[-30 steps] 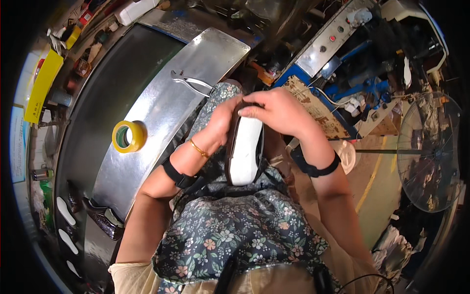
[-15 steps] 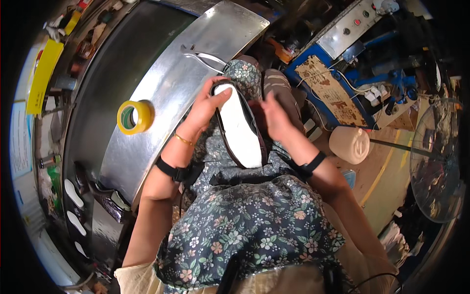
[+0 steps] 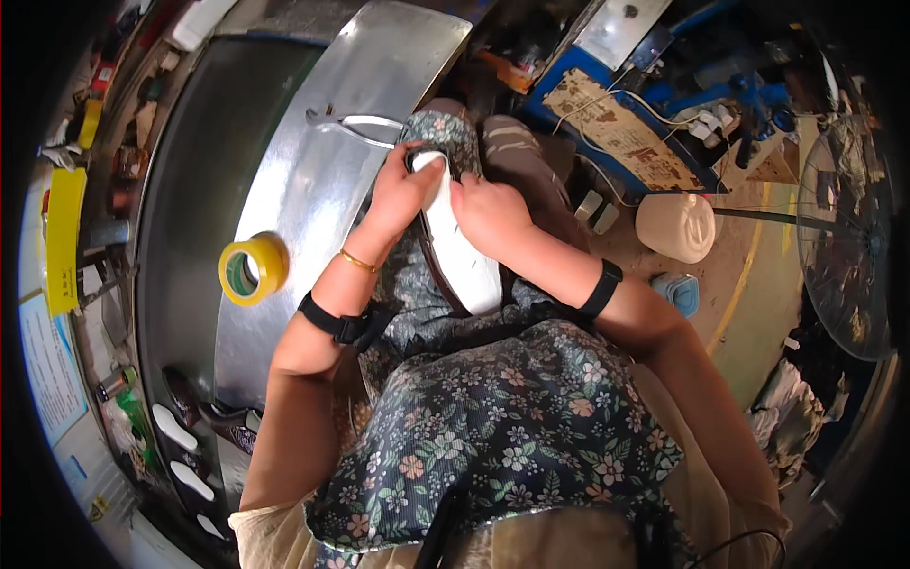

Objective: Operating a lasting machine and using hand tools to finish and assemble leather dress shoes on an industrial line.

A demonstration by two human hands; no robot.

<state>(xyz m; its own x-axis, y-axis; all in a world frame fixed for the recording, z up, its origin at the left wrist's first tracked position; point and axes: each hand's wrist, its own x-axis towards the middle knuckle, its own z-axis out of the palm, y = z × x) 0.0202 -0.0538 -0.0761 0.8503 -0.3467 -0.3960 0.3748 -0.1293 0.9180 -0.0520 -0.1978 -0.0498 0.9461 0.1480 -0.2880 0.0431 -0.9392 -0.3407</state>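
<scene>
We see a white shoe sole (image 3: pixel 462 256) lying on the lap, long axis running away from us. Left hand (image 3: pixel 398 194) is clamped over the sole's far end, thumb on top; right hand (image 3: pixel 488 213) is closed on its right edge near the middle. The sole looks light, stiff but a bit bendy, smooth; best gripped by the edges. Left of the sole: metal table (image 3: pixel 313 190), pliers (image 3: pixel 355 125), yellow tape roll (image 3: pixel 251 268). Right of it, farther: pale jug (image 3: pixel 675 226).

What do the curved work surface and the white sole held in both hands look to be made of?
Work surface: sheet metal, probably steel or aluminium, brushed and shiny, with bright glare and scuffs. White sole: likely rubber or foam, matte and smooth with a dark rim; the picture leaves it open.
</scene>
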